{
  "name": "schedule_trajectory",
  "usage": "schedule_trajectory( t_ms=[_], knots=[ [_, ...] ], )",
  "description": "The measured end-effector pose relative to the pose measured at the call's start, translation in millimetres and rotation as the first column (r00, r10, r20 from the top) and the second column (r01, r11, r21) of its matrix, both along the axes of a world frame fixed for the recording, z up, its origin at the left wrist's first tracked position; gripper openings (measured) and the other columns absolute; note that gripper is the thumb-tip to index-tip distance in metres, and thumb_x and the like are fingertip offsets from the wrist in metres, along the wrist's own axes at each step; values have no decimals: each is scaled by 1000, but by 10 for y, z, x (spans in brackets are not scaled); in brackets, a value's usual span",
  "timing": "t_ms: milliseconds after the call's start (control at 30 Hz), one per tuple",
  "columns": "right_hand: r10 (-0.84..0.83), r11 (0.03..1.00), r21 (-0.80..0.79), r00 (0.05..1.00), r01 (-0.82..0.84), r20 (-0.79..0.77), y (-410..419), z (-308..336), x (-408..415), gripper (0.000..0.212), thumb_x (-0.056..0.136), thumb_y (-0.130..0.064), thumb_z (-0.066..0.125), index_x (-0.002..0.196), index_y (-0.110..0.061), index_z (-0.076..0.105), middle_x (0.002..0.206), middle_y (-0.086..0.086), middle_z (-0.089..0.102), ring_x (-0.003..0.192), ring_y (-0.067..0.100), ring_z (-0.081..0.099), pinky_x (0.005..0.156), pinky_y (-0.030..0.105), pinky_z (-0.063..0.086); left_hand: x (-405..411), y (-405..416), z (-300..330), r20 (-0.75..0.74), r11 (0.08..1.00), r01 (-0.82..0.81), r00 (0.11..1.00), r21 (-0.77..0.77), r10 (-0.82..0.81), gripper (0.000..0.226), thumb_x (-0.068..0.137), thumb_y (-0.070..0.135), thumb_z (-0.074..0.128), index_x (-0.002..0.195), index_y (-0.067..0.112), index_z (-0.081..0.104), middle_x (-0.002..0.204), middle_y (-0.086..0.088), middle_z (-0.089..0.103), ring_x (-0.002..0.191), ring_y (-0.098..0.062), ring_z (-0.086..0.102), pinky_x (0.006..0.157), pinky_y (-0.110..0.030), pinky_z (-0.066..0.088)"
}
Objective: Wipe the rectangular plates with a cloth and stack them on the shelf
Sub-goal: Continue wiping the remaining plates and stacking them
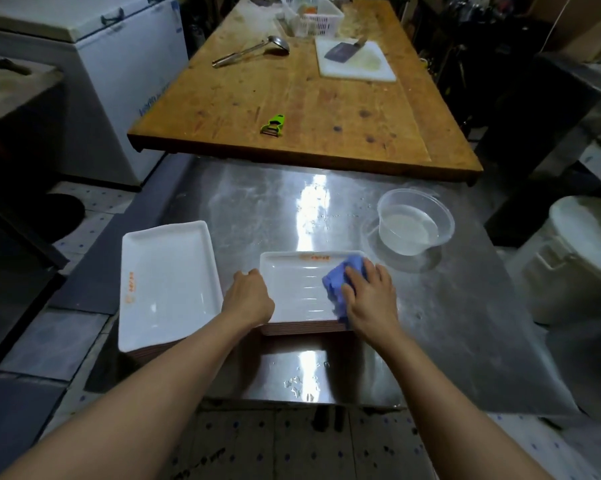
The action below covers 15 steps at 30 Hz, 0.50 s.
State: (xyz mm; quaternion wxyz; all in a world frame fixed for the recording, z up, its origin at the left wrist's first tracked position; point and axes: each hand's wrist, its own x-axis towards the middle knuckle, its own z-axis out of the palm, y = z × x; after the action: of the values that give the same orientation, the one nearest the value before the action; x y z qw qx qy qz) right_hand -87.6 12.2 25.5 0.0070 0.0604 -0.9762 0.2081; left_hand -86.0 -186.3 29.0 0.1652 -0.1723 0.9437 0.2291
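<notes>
plate (294, 287) sits atop the near stack, just left of the water bowl (415, 226). right hand (372, 297) presses the blue cloth (340, 285) flat-fingered; left hand (249, 297) grips the plate's left rim. probably best to wipe corners too, keeping it steady.

- A clear plastic bowl (415, 225) of water is sitting on the steel tabletop (257, 202).
- A green peeler (273, 124), a ladle (250, 51) and a cleaver (342, 50) on a white cutting board (354, 69) are lying on the wooden tabletop (292, 98).
- A white basket (309, 13) is standing at its far end.
</notes>
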Motion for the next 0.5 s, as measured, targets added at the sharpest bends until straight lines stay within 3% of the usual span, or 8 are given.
schedule_trajectory(
  t_ms=[67,133,267,400,500],
  knots=[
    [-24,984,177,998,14,53,18,-67,-3,48,90,-36,31,122,-12,57,142,12,35,122,35,33,102,39,25,-36,-10,-46,-6,1000,2,1000,13,-2,40,80,2,51,120,5,46,123,-16,49,102,-33,56,75,-33,45],
    [-50,969,244,997,36,52,17,-122,-33,33,92,-20,47,122,-12,55,136,11,38,120,29,33,99,35,29,-51,-13,-60,-7,999,-4,1000,35,4,45,81,2,50,124,7,41,122,-16,47,103,-32,55,74,-32,44],
    [-118,975,190,993,118,-8,-22,-200,-258,28,95,-8,36,114,-3,57,121,18,48,113,32,40,89,38,36,-61,-20,-62,-14,995,-18,1000,97,19,47,82,0,47,127,9,36,122,-16,45,96,-27,51,70,-29,39],
    [-110,981,161,994,112,-18,-167,-217,-444,31,89,-2,49,119,1,54,126,20,44,115,35,40,74,37,35,-72,-31,-89,-29,985,-38,999,167,44,44,81,-2,45,122,10,37,118,-14,48,91,-25,51,68,-28,39],
    [-45,995,88,999,47,-18,-326,-274,-444,38,78,4,57,116,1,57,121,24,46,105,40,44,68,36,32,-77,-46,-99,-30,980,-53,998,193,60,42,81,-2,45,120,11,37,115,-14,49,89,-24,51,66,-28,38]
  ],
)
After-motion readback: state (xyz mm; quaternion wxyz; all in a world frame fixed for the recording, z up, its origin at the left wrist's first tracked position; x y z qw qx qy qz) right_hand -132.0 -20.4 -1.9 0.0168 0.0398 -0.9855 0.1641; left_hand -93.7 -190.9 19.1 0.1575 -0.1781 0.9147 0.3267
